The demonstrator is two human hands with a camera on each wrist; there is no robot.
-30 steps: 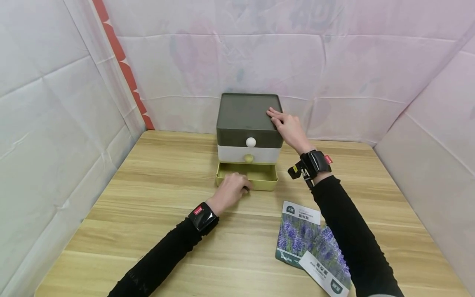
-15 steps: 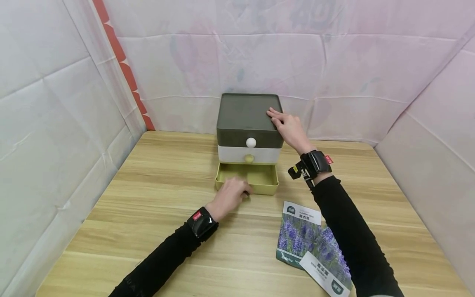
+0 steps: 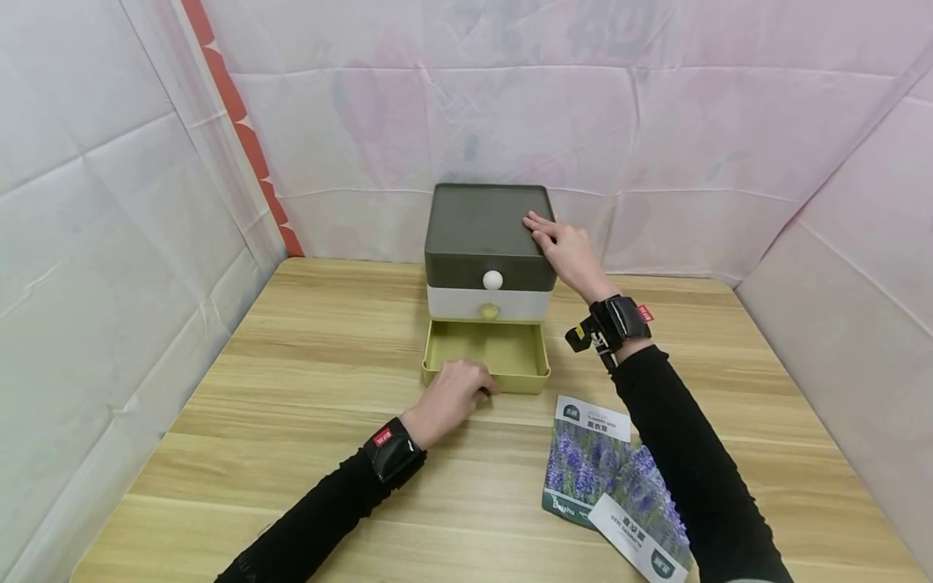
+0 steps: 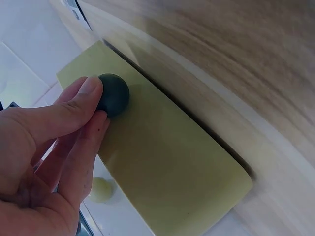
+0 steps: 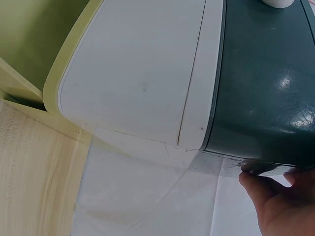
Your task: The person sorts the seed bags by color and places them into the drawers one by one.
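Left hand [image 3: 452,389] pinches the drawer knob [image 4: 114,94], right hand [image 3: 570,253] flat on the organizer [image 3: 487,235]; seed packets [image 3: 615,486] nearby.

Both arms are in long black sleeves, snug fit, bunched up a bit near the cuffs. The left sleeve has faint lettering low down, too dim to read. The left hand [image 3: 450,390] has a glossy black wrist strap [image 3: 394,444] with a tiny red tag with white print. The right hand [image 3: 571,253] has a chunkier black wrist unit [image 3: 616,321], same sort of red tag on the outer edge, plus a small black clip part with a yellow-green speck sticking out toward the left.
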